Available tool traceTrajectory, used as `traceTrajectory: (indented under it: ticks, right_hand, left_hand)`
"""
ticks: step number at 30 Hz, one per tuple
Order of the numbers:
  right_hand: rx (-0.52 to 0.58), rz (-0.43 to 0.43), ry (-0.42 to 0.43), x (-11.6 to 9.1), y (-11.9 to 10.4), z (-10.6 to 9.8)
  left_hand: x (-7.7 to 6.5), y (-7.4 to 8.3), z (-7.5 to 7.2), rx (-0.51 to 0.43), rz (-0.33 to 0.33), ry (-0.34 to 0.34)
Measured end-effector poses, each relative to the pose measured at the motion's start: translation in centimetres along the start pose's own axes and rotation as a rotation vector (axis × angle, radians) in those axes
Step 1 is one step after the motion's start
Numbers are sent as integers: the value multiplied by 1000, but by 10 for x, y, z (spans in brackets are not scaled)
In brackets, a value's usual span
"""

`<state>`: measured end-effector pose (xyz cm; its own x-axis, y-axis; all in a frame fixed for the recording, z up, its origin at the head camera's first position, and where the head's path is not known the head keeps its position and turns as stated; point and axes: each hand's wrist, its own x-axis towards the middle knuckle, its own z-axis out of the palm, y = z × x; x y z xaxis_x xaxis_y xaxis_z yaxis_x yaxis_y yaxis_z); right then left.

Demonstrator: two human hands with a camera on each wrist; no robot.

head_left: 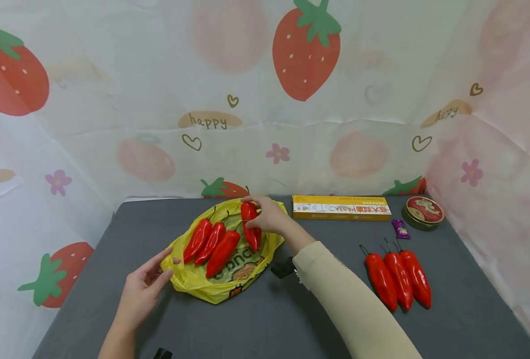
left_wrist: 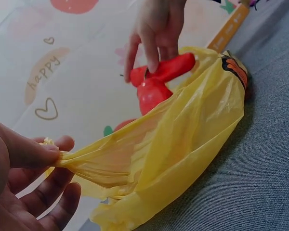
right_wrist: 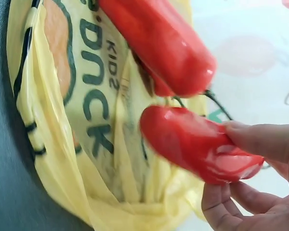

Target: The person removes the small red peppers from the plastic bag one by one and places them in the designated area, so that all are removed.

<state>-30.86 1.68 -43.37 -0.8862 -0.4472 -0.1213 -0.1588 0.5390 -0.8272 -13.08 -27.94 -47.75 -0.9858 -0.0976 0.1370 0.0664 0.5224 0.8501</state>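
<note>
A yellow plastic bag lies spread on the dark table with its mouth facing up. My left hand pinches its near left rim between thumb and fingers; in the left wrist view the plastic is drawn taut from that pinch. My right hand grips one red chili pepper by its stem end, over the right part of the bag. Three more red peppers rest side by side on the bag's printed inside, left of the held one. The right wrist view shows thumb and fingers around the held pepper.
Another three red peppers lie on the table at the right. Behind them are a small purple packet and a round tin. A yellow pasta box lies along the back, against a strawberry-print curtain.
</note>
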Motion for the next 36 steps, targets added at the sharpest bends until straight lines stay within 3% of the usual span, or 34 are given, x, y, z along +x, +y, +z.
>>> traceTrajectory:
  ticks: [5, 23, 36]
  right_hand:
    - [-4, -14, 9, -13, 1, -15]
    - [293, -110, 21, -54, 20, -46]
    - [286, -152, 68, -93, 33, -65]
  left_hand:
    - [-1, 2, 1, -12, 3, -5]
    - [0, 1, 3, 20, -13, 10]
    - [0, 2, 3, 2, 8, 6]
